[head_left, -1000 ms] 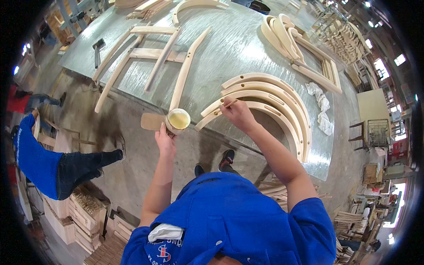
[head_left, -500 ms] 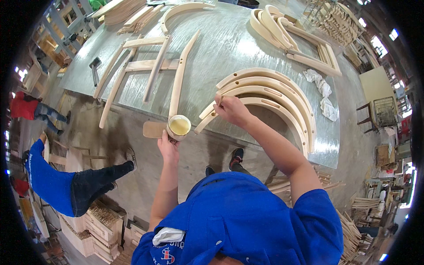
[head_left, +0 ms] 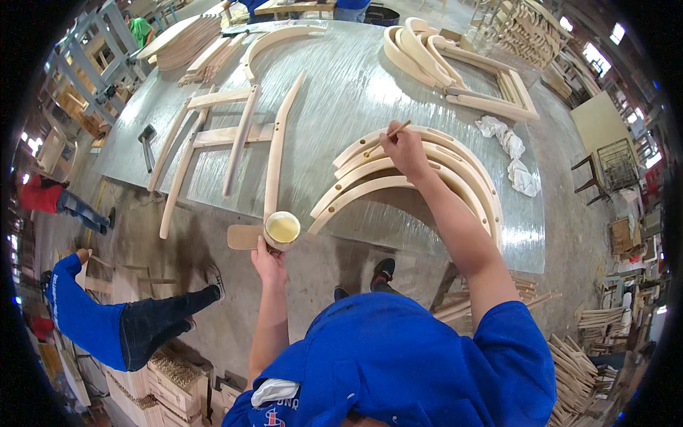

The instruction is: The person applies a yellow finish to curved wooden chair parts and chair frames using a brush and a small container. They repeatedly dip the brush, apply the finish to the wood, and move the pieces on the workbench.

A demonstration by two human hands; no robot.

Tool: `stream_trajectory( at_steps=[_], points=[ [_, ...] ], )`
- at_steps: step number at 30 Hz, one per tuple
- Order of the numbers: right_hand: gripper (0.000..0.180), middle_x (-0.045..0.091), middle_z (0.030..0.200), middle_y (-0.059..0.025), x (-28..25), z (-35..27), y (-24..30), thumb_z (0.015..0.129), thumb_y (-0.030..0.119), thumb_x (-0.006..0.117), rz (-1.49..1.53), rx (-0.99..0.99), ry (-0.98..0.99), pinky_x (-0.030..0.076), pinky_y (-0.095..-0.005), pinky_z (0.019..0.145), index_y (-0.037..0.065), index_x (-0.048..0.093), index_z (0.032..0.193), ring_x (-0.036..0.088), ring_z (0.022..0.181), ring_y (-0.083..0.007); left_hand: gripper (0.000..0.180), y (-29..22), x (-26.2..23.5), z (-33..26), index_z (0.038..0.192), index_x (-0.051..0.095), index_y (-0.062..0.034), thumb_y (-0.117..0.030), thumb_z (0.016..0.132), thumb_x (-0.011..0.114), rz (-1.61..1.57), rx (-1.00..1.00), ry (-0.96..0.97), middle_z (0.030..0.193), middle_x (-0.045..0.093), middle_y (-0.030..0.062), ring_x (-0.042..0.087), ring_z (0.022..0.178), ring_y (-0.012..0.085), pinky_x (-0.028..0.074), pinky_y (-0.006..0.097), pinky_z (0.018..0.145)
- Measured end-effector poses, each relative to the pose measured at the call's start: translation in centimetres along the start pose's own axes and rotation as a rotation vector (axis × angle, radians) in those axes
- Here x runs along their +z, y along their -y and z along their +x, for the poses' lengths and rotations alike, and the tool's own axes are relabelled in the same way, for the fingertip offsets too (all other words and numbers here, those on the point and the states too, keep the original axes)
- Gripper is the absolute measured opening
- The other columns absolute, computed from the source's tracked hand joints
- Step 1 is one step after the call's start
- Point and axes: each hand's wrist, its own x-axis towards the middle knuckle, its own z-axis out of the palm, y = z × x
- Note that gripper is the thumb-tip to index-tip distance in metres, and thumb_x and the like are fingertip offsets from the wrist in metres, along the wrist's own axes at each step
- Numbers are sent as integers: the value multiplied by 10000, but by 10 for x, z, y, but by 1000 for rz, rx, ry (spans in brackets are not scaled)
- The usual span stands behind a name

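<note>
My left hand (head_left: 269,265) is closed around a cup (head_left: 278,246) of pale yellow, glue-like liquid (head_left: 284,228), just off the table's near edge. A flat, rounded wooden piece (head_left: 243,237) juts out left of the cup; whether it is joined to the cup is hidden. My right hand (head_left: 407,151) pinches a thin wooden stick (head_left: 400,129). The stick's lower end points down at the row of curved wooden pieces (head_left: 466,147), near a hole in one of them. These arched pieces lie nested side by side, with round holes at the ends and slots along their edges.
On the metal-topped table (head_left: 334,92) lie a wooden chair-like frame (head_left: 276,156), a hammer (head_left: 147,148), a crumpled white cloth (head_left: 514,151), bent wooden parts (head_left: 416,53) and stacked boards (head_left: 174,46). A co-worker in blue (head_left: 89,313) bends over wood at the left.
My right hand has moved away from me and to the right, from the near ends of the curved pieces to the farther ones. The cup has shifted slightly left and toward me.
</note>
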Motion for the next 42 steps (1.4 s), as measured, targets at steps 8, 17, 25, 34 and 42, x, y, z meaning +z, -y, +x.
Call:
stream_trajectory(
  at_steps=[8, 17, 25, 34, 42],
  points=[
    [180, 583, 700, -213, 21, 23, -46, 813, 160, 562, -30, -77, 74, 444, -451, 637, -7, 502, 788, 576, 705, -393, 274, 1, 14, 1, 1145, 418, -46, -239, 950, 434, 58, 5, 12, 1070, 554, 113, 612, 890, 233, 538, 371, 667],
    [160, 565, 693, -212, 27, 44, -56, 817, 158, 536, 13, -118, 221, 436, -449, 627, 4, 493, 818, 561, 698, -398, 227, 0, 26, -1, 1088, 443, -76, -256, 950, 449, 47, 42, -25, 1019, 577, 79, 614, 823, 180, 532, 340, 646],
    [145, 538, 680, -217, 23, 52, -60, 803, 140, 529, 17, -162, 278, 420, -452, 603, 8, 471, 806, 540, 667, -403, 230, 4, 35, -1, 1060, 450, -62, -265, 951, 452, 68, 49, -37, 1015, 581, 84, 618, 819, 182, 529, 347, 669],
    [165, 518, 654, -208, 15, 59, -64, 793, 146, 540, 95, -210, 347, 417, -445, 597, 8, 456, 766, 535, 659, -394, 259, 13, 60, -1, 1080, 443, -45, -265, 944, 467, 38, 42, -18, 1027, 573, 109, 618, 869, 211, 547, 379, 682],
    [90, 563, 791, -168, -11, 74, -40, 809, 128, 518, -31, -315, 225, 447, -431, 673, 38, 520, 810, 559, 773, -352, 278, 12, 63, -5, 1101, 420, -30, -258, 947, 459, 37, 51, 8, 1045, 560, 139, 613, 890, 245, 556, 412, 713]
  ],
)
